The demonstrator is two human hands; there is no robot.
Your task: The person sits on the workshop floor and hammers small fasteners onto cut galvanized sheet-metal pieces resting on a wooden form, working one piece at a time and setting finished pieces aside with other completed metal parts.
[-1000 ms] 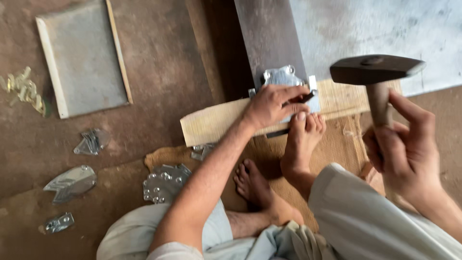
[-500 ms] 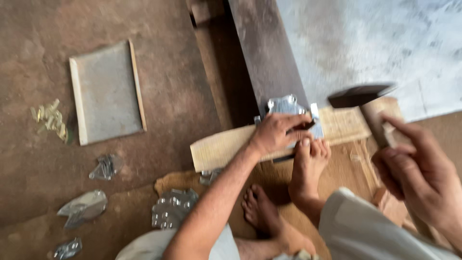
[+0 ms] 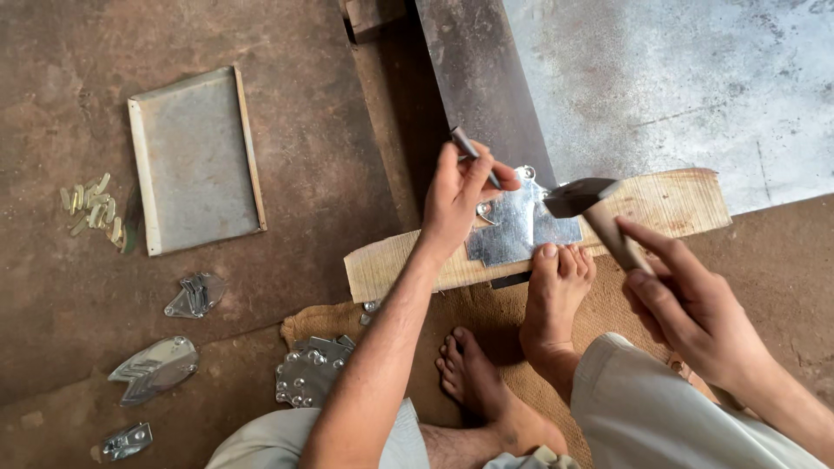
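Punch sits pinched in the left hand, fingertips closed around it above the metal plate. Right hand wraps tight round the hammer just beside it.

No packages, labels, signs or screens show anywhere in the head view.
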